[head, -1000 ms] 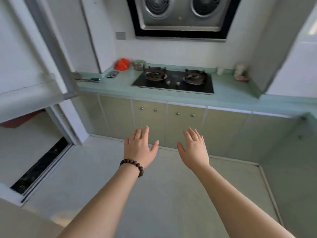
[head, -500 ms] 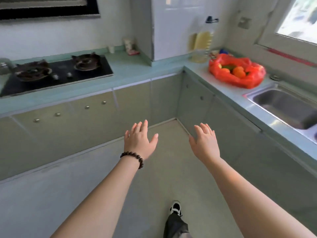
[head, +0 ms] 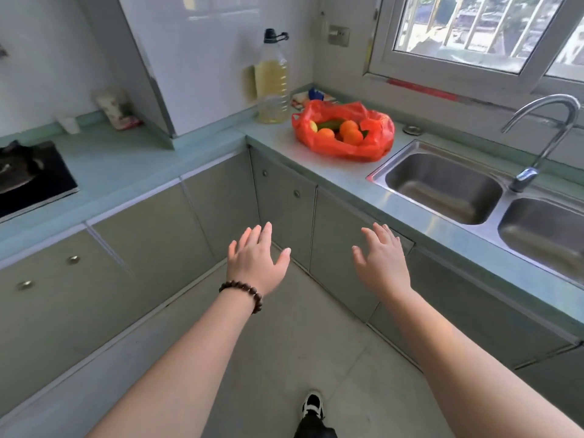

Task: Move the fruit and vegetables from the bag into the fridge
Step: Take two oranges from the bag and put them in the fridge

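Note:
A red plastic bag (head: pixel 376 143) lies open on the green counter (head: pixel 347 178) near the corner, left of the sink. Inside it I see oranges (head: pixel 349 128), a green cucumber (head: pixel 330 124) and a small yellow fruit (head: pixel 313 125). My left hand (head: pixel 257 260), with a bead bracelet on the wrist, is held out flat and empty over the floor. My right hand (head: pixel 384 262) is held out the same way in front of the cabinet doors, well below and short of the bag. No fridge is in view.
A tall bottle of yellow oil (head: pixel 272 77) stands just left of the bag. A steel double sink (head: pixel 442 184) with a curved tap (head: pixel 543 137) lies to the right. A gas hob (head: pixel 28 175) is at the far left. My shoe (head: pixel 313 404) is on the tiled floor.
My view has swung right from the hob wall to the counter corner, and the red bag and sink now sit closer and more central. Both hands stay spread and empty.

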